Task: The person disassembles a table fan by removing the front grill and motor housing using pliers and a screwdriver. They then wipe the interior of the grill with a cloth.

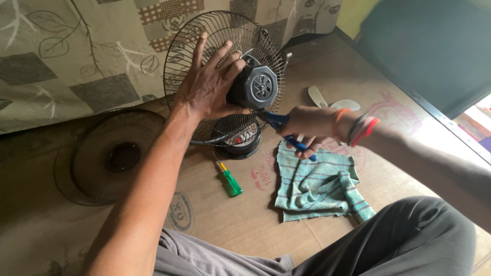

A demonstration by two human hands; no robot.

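A small table fan stands upright on a cardboard sheet, its rear wire grille (204, 36) facing me with the dark motor housing (258, 87) at its centre. My left hand (209, 84) lies spread over the grille and grips the left side of the motor housing. My right hand (309, 125) holds blue-handled pliers (291, 138), their jaws pointing at the lower edge of the motor housing. Bangles and threads circle my right wrist. The fan's round base (238, 145) shows below the motor.
A detached front grille (102, 158) lies flat at the left. A green-handled screwdriver (228, 178) and a teal striped cloth (317, 186) rest on the cardboard (240, 225). White fan blades (332, 101) lie behind my right hand. A patterned fabric hangs at the back.
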